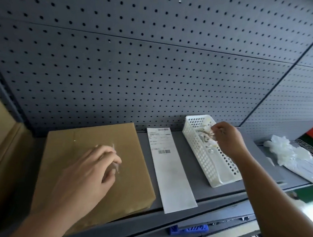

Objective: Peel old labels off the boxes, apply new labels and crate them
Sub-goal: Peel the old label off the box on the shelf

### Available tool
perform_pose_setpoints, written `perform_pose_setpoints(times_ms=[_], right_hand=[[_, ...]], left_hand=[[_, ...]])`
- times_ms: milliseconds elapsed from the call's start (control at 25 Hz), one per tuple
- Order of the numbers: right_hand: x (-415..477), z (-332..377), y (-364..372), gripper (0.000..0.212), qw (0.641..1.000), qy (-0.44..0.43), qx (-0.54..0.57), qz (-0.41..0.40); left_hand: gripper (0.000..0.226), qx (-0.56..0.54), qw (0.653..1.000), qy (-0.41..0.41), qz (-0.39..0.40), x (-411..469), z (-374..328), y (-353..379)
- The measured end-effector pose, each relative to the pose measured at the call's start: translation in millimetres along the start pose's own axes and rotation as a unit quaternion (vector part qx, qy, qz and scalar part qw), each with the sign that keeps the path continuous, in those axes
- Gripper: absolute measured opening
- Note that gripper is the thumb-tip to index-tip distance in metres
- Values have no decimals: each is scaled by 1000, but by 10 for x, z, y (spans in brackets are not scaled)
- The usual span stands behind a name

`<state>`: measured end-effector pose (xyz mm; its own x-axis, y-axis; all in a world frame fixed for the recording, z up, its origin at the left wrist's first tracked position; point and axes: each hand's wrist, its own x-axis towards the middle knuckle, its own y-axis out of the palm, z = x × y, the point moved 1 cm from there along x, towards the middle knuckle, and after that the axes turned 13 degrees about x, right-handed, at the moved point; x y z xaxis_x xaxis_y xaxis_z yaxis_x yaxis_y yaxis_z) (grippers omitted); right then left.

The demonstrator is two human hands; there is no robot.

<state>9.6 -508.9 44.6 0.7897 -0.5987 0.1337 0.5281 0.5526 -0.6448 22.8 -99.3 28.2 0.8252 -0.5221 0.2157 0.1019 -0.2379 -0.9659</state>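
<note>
Over the white basket I have the right hand pinching peeled scraps, the left hand pinching film on the box; sticky bits may cling to fingers or foul the new label

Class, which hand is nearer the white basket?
Right. The right hand is over the basket's far end, pinching scraps; the left hand is on the box, pinching tape, beyond the label strip.
</note>
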Motion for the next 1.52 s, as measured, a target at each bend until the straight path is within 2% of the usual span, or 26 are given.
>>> perform_pose_setpoints(times_ms=[80, 200, 320, 440, 600, 840, 1040, 1280, 1360, 1440, 1520], right_hand=[[64, -52, -18, 20, 999, -13, -31, -2], [184, -137, 17, 26, 999, -8, -40, 16], [323, -226, 107, 30, 994, -3, -82, 78], [383, -298, 161, 32, 985, -7, -117, 123], [396, -392, 162, 50, 982, -34, -138, 122], [462, -547, 207, 23, 980, -48, -179, 72], [430, -598, 308, 21, 973, -103, -203, 36], [297, -679, 425, 34, 954, -130, -225, 147], [276, -627, 368, 34, 967, -104, -196, 124], [280, -573, 305, 33, 986, -67, -143, 59], [266, -540, 264, 25, 992, -64, -106, 7]], left_hand=[[17, -20, 999, 34, 0, 131, -134, 135], [23, -36, 997, 60, 12, 249, -256, 304], [21, -27, 998, 58, 0, 313, -296, 369], [35, -42, 998, 47, -3, 313, -298, 383], [36, -55, 998, 42, -7, 300, -307, 396], [33, -54, 998, 34, -11, 297, -312, 373], [33, -58, 998, 33, -10, 310, -335, 373], [33, -65, 997, 33, -16, 279, -341, 352], [34, -64, 997, 33, -16, 273, -328, 361], [32, -66, 997, 38, -14, 273, -315, 365], [26, -81, 996, 35, -8, 267, -314, 325]])
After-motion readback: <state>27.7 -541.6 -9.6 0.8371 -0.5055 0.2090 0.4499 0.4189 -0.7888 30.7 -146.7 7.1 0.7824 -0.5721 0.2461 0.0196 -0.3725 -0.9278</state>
